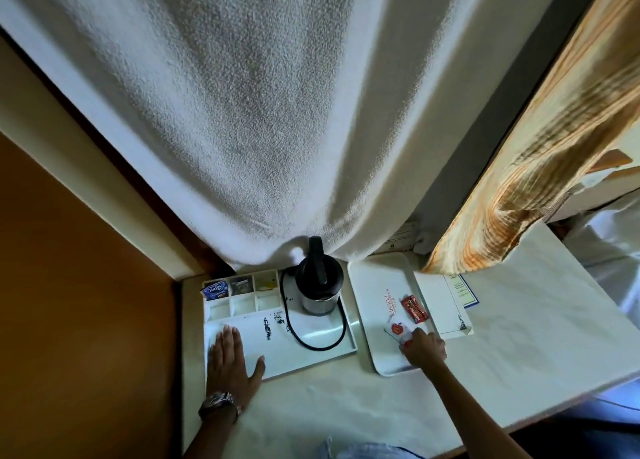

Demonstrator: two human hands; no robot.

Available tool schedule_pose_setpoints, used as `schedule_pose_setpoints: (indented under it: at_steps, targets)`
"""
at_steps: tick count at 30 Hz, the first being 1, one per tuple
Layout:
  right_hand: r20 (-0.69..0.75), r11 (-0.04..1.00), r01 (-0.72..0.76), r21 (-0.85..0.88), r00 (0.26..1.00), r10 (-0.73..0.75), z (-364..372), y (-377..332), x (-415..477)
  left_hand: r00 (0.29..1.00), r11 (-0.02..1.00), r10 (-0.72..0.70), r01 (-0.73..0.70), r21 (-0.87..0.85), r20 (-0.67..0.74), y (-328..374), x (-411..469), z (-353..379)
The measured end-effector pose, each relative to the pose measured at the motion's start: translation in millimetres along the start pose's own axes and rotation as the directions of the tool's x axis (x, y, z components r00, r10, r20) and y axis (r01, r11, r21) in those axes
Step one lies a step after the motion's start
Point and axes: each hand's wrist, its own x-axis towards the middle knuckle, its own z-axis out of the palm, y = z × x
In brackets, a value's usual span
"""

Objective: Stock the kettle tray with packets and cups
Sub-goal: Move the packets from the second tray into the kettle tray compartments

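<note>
The white kettle tray (311, 356) lies on the counter with a black and steel kettle (318, 285) and its looped black cord (320, 337) on it. Its small compartments at the back left hold a blue Tetley packet (215, 290), a grey packet (241, 285) and a yellow packet (266, 282). My left hand (230, 361) rests flat, fingers spread, on the tray's front left part. My right hand (424, 347) pinches a white packet with a red logo (398, 329) on a second white tray (381, 292). A red packet (414, 309) lies just behind it.
Dark crumbs (273, 323) are scattered on the kettle tray. A white paper sheet (440, 306) lies right of the second tray. White curtains (259, 129) hang to the counter's back edge. A patterned curtain (519, 181) hangs at right and a brown wall (79, 285) bounds the left.
</note>
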Motion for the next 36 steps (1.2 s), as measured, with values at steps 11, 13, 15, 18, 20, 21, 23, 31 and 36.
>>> schedule_pose_setpoints:
  at_steps: [11, 13, 15, 18, 20, 21, 23, 31, 36]
  targets:
    - [-0.057, 0.943, 0.238, 0.231, 0.971, -0.231, -25, -26, -6, 1.0, 0.999, 0.019, -0.02, -0.03, -0.019, -3, 3, 5]
    - [-0.043, 0.956, 0.253, 0.146, 0.968, -0.249, -22, -32, -3, 0.999, 0.999, 0.021, -0.021, -0.036, -0.024, -3, 4, 6]
    - [-0.004, 0.974, 0.188, 0.122, 0.982, -0.189, -16, -35, 0, 1.0, 0.999, 0.023, -0.023, -0.035, -0.02, -4, 5, 6]
    - [0.021, 0.982, 0.093, 0.164, 0.995, -0.098, -9, -37, 2, 1.0, 0.999, 0.017, -0.018, -0.027, -0.025, -5, 5, 7]
    - [0.024, 0.975, 0.053, 0.214, 0.998, -0.06, -7, -39, 5, 1.0, 0.999, 0.017, -0.017, -0.03, -0.021, -5, 5, 7]
    - [0.022, 0.967, 0.042, 0.251, 0.999, -0.049, -5, -39, 5, 1.0, 0.999, 0.018, -0.019, -0.029, -0.019, -4, 5, 6]
    - [0.022, 0.934, 0.0, 0.357, 1.0, -0.009, -1, -41, 1, 1.0, 1.0, 0.018, -0.018, -0.024, -0.019, -5, 4, 6]
    - [-0.133, 0.839, 0.222, 0.497, 0.975, -0.179, 14, -76, -89, 0.999, 0.999, 0.026, -0.027, -0.027, -0.039, -9, 6, 10]
    - [-0.157, 0.549, 0.776, 0.311, 0.612, -0.775, 52, -178, -130, 0.999, 0.999, 0.032, -0.033, -0.033, -0.037, -11, 5, 10]
